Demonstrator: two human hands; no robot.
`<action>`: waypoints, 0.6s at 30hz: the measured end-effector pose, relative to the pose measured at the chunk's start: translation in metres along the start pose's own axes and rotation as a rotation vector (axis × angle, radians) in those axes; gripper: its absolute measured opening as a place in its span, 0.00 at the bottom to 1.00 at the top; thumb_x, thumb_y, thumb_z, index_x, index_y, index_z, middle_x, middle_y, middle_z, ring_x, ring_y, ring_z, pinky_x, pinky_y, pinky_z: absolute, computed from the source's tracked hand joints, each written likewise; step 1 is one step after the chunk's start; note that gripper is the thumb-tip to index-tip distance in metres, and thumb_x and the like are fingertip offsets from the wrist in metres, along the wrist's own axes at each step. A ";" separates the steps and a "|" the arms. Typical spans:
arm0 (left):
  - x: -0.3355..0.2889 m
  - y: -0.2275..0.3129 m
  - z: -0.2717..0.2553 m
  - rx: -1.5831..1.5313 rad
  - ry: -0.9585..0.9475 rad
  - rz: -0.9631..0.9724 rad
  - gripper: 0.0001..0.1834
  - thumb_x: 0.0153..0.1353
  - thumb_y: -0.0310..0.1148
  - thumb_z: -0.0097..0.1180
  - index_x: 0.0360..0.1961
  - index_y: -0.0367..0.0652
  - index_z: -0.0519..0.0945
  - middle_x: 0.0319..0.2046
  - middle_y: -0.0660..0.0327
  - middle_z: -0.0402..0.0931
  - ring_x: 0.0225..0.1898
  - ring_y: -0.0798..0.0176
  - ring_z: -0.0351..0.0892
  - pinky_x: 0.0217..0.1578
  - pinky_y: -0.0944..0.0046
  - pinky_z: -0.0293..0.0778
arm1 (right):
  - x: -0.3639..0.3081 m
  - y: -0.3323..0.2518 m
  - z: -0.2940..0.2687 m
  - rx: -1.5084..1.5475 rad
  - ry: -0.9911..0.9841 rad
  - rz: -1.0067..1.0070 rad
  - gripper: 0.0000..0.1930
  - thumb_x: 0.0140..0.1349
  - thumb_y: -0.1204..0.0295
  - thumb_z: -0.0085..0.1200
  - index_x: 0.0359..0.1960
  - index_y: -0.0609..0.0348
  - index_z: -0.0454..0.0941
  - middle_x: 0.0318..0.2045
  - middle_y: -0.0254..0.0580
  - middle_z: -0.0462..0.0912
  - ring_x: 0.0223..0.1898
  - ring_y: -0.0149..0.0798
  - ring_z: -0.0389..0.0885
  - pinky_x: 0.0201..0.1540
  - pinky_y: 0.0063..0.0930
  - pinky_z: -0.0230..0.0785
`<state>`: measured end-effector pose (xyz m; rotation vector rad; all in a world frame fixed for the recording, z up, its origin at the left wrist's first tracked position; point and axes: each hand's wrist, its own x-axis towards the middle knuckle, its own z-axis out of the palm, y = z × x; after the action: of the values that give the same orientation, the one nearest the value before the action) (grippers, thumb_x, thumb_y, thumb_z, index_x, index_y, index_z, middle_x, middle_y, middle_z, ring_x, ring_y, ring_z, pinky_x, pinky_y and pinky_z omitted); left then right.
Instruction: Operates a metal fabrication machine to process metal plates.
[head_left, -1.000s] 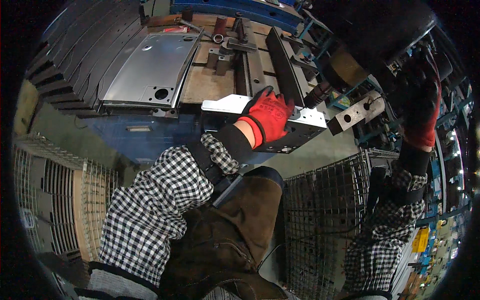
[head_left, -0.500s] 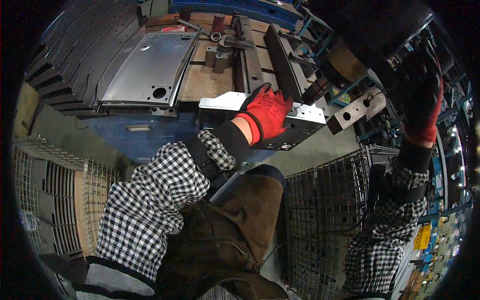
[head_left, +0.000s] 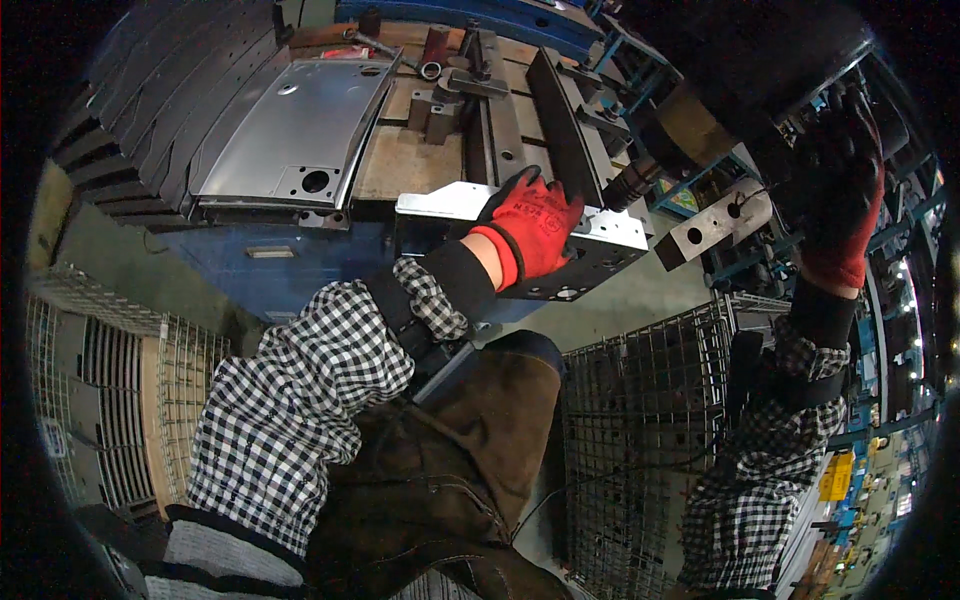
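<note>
My left hand (head_left: 533, 228), in a red and black work glove, is closed over the top of a bent sheet-metal part (head_left: 607, 228) with holes in it. The part rests at the front of the machine table, against a dark steel rail (head_left: 568, 115). Just right of that hand, a drill chuck (head_left: 626, 186) comes down close to the part's right end. My right hand (head_left: 842, 200), gloved the same way, is raised beside the dark machine head (head_left: 745, 50). Its fingers are lost in shadow, so whatever they touch cannot be made out.
A large sheet-metal panel (head_left: 290, 130) lies left of the table, beside stacked dark plates (head_left: 170, 110). A steel bar with holes (head_left: 715, 224) juts out at right. Wire mesh baskets (head_left: 645, 430) stand by my legs. A wrench and a pipe piece (head_left: 433, 52) lie at the back.
The view has shifted very slightly. My left hand stays on the sheet-metal part, and my right hand stays raised by the machine head.
</note>
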<state>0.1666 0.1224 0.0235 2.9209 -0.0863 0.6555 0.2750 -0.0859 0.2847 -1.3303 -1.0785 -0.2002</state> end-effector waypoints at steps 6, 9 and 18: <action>0.001 0.000 0.000 0.011 -0.013 0.009 0.43 0.54 0.53 0.64 0.67 0.42 0.67 0.53 0.45 0.75 0.61 0.41 0.70 0.69 0.42 0.54 | 0.000 0.001 0.002 -0.018 -0.003 -0.049 0.28 0.76 0.56 0.38 0.68 0.62 0.66 0.65 0.49 0.73 0.63 0.46 0.75 0.65 0.44 0.70; 0.001 -0.001 -0.002 0.009 -0.025 0.011 0.42 0.54 0.53 0.64 0.67 0.42 0.67 0.53 0.45 0.75 0.61 0.41 0.70 0.69 0.42 0.54 | -0.004 -0.002 0.014 0.000 0.047 -0.043 0.27 0.76 0.56 0.38 0.69 0.61 0.66 0.66 0.49 0.72 0.64 0.45 0.74 0.65 0.45 0.69; 0.003 0.002 0.000 0.007 -0.007 0.002 0.41 0.57 0.55 0.61 0.66 0.43 0.68 0.54 0.44 0.74 0.62 0.39 0.69 0.69 0.41 0.54 | 0.005 0.008 -0.029 0.228 -0.159 0.110 0.28 0.73 0.57 0.47 0.69 0.59 0.65 0.60 0.45 0.74 0.61 0.44 0.74 0.66 0.44 0.67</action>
<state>0.1695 0.1207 0.0251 2.9305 -0.0885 0.6472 0.2979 -0.1056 0.2864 -1.2100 -1.1213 0.1101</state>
